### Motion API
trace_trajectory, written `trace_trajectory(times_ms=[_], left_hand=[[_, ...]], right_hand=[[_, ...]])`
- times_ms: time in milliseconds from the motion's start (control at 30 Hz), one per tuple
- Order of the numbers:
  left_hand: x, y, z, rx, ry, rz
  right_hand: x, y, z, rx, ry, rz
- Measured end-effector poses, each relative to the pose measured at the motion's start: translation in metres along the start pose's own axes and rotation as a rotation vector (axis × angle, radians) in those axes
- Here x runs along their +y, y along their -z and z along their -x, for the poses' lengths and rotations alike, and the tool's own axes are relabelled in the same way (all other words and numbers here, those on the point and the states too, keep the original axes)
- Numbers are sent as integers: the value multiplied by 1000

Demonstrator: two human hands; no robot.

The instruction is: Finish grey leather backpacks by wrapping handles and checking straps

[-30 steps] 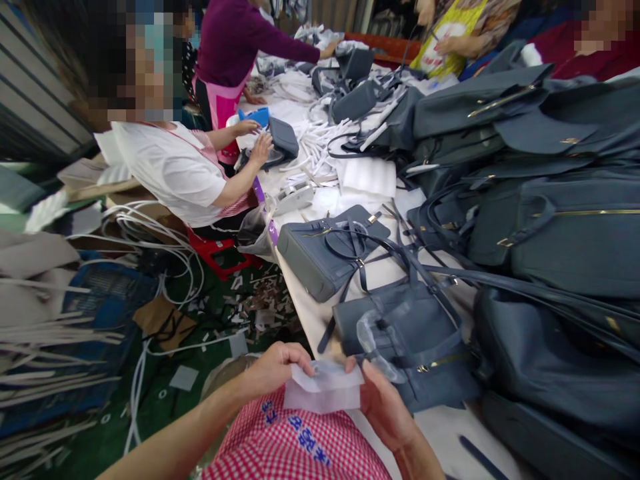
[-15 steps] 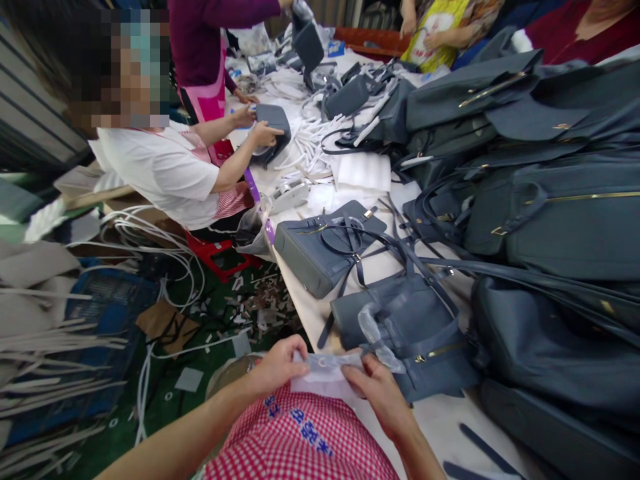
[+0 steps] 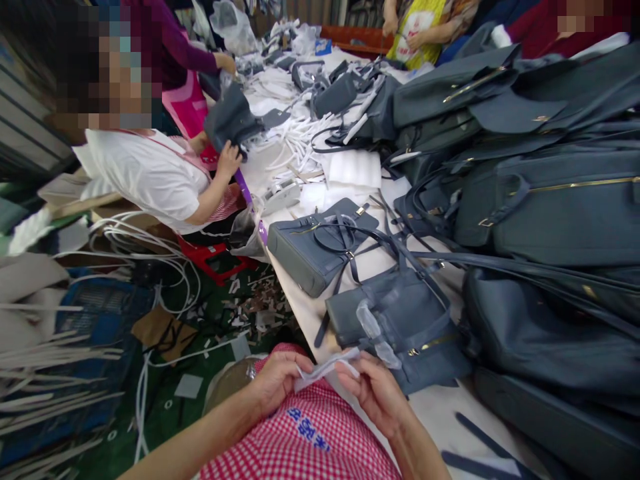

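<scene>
A thin, whitish, see-through sheet (image 3: 323, 371) stretches between my two hands, folded into a narrow strip above my red checked apron (image 3: 295, 440). My left hand (image 3: 280, 381) pinches one end of it. The other end is gripped by the fingers of my right hand (image 3: 374, 392). Just beyond my right hand lies a dark grey-blue handbag (image 3: 400, 303) on the table, its handle covered by a clear wrap (image 3: 370, 321). Whether the strip is plastic film or tissue paper, I cannot tell.
A second handbag (image 3: 320, 250) lies farther along the white table (image 3: 295, 293). Large bags (image 3: 565, 220) are piled on the right. Dark straps (image 3: 480, 433) lie at the near right. A co-worker in a white shirt (image 3: 145, 177) sits at the left, holding a dark bag (image 3: 233, 117).
The sheet, spread flatter before, is now folded into a narrow strip between my hands. The seated co-worker's bag has moved left and tilted up.
</scene>
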State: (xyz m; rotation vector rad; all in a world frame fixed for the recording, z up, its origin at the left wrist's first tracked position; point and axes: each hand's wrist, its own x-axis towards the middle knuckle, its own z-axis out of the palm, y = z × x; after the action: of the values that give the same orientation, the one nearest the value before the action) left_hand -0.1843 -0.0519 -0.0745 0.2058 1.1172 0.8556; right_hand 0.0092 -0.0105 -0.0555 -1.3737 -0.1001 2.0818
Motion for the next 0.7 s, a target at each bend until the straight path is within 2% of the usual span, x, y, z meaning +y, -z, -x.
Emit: trace_trajectory(times_ms=[100,200,300,367,433,533,633,700], left_hand=[[8,-1,6,-69,-70,-96],[13,-2,9,-96,-211,-383],[10,-5,8,10,-472,-785],[6,-7,5,76,-576,-958],[4,-6,4,77,-580,-1037],[11,-4,6,-27,-507,-1113],[24,-8,9,-156,-437,-1176],[30,-17,9,-182,-412,-1149]], right_hand=[[-5,1,6,-122,-28,-83],[-5,0,10,-194,1,-69],[0,-3,9,-119,75,35],[3,-5,6,-38,152,160],[5,-6,3,29,247,294],[6,-4,-2,77,372,416],[7,-1,-6,66,412,470],[8,-1,-6,52,416,494]])
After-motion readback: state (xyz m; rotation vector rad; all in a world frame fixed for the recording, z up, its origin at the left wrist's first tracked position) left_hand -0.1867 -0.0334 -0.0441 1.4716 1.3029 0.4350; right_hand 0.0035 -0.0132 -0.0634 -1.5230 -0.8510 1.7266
